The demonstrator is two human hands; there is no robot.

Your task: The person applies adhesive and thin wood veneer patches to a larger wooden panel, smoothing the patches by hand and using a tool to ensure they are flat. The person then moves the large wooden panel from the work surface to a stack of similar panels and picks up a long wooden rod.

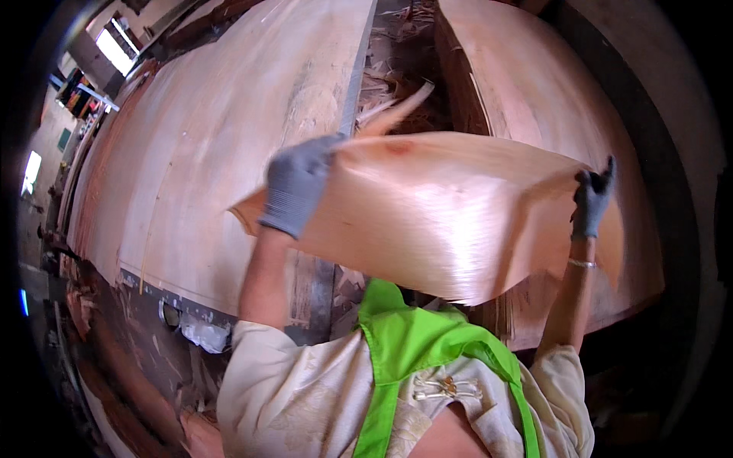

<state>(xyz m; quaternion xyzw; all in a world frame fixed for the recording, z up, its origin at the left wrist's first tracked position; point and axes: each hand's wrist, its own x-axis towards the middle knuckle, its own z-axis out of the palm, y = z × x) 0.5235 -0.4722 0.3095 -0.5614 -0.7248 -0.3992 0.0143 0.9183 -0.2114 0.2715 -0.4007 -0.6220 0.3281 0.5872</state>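
Head view, looking down over a loose sheet of wood veneer [435, 214] lifted in the air and bowed, pale and glossy, blurred along its lower edge; gripped at both ends by gloved hands; left hand [296, 187] in a grey knit glove, closed over the sheet's upper left edge, fingers wrapped on the near face; right hand [592, 202] in a darker grey glove, pinching the sheet's right edge, fingertips up, a thin bracelet [582, 263] on the wrist just below it; bare forearms rising to the sheet from cream sleeves [290, 389]; a bright green apron strap [412, 343] directly below the sheet's lower edge, with a small clip [443, 388] fastened on the cloth beneath it.

Behind the sheet and to its left, a wide stack of veneer [214, 130] lying flat, reaching far up and away; behind the sheet and to its right, a second flat veneer stack [534, 91], partly hidden by the raised sheet; between the two stacks, above the sheet's top edge, a dark gap filled with broken veneer scraps [393, 69]; one pale sliver [397, 113] sticking up just above the sheet's top edge; below the sheet on the left, a dark metal frame edge [175, 301] under the wide stack; far to the upper left of the sheet, bright windows [114, 46] of the hall.
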